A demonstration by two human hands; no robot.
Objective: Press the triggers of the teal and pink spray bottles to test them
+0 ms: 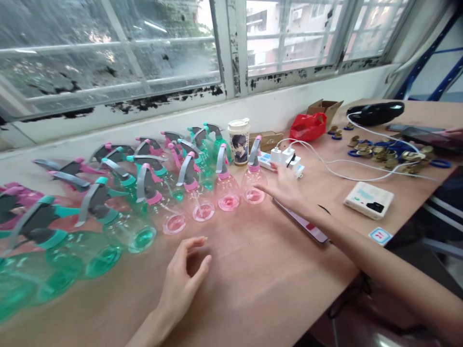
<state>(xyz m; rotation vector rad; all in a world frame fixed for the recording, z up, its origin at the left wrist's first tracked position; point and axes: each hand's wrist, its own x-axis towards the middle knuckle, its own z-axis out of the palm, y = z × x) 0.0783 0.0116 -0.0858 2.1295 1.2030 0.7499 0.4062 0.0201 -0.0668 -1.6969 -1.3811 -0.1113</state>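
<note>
My left hand [183, 277] hovers over the table in front of the bottles, fingers bent and thumb apart, with nothing between them. My right hand [287, 188] reaches to the right side of a pink spray bottle [253, 180], the last in the front row. Its fingers are spread and its thumb overlaps the bottle's edge; whether they touch, I cannot tell. Left of that bottle stand more clear pink spray bottles [228, 188] with grey trigger heads. Green spray bottles [139, 233] crowd the left side, some leaning or lying against each other.
Behind the bottles is a lidded cup [238, 142] with a printed figure. A power strip [298, 168] with chargers and white cables lies beyond my right hand, a phone [302, 221] below my forearm. Further right are a white box-shaped device [369, 200], a red bag [307, 126] and metal pieces [379, 153].
</note>
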